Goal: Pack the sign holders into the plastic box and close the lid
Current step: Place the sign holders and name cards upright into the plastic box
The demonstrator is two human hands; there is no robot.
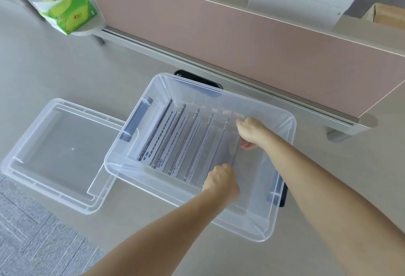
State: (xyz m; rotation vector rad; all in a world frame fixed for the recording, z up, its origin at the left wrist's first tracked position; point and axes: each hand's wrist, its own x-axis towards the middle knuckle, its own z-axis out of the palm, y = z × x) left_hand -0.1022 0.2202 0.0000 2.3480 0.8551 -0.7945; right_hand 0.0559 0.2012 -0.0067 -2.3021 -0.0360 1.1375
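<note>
A clear plastic box (282, 122) with grey handles stands on the desk. Inside it several clear acrylic sign holders (175, 142) stand on edge in a row, some with printed sheets. Both my hands reach into the box and grip the rightmost clear sign holder (228, 144): my left hand (221, 180) holds its near end, my right hand (252, 132) its far end. The box's clear lid (54, 150) lies upside down on the desk, left of the box and partly under it.
A green tissue pack (68, 11) sits on a small shelf at the far left. A pink partition (241, 41) runs behind the box. A black object (197, 78) lies behind the box. Grey carpet (32, 231) shows at the lower left.
</note>
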